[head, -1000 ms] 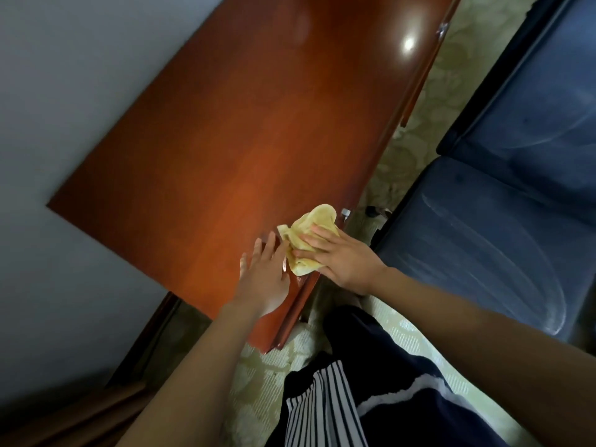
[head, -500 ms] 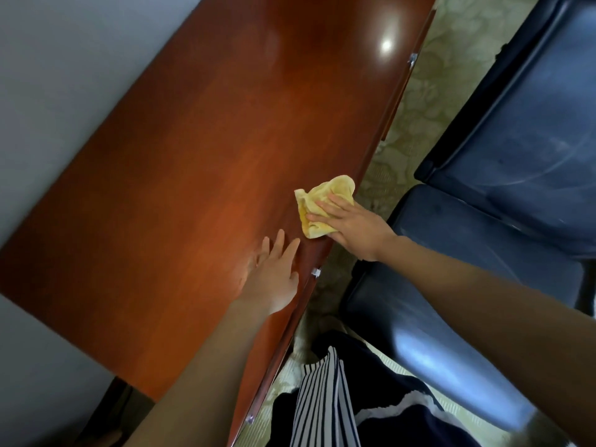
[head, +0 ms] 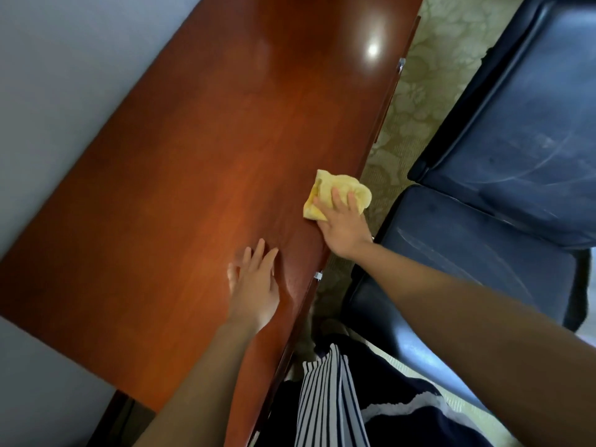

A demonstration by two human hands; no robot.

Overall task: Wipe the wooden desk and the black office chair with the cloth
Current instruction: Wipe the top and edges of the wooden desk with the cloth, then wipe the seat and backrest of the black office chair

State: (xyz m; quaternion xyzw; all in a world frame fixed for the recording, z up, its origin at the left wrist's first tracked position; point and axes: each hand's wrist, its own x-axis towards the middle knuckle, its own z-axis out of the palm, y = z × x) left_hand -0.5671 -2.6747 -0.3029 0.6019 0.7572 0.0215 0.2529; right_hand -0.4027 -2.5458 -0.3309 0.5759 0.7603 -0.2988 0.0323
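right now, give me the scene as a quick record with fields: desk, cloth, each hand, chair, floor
desk: reddish wood, glossy top, light glare near the far end
cloth: yellow, bunched, on the desk close to its chair-side edge
right hand: fingers spread flat over the cloth, pressing it onto the desk
left hand: flat on the desk, apart from the cloth
chair: black, beside the desk, pale streaks on seat and back, neither hand on it
floor: patterned carpet between desk and chair
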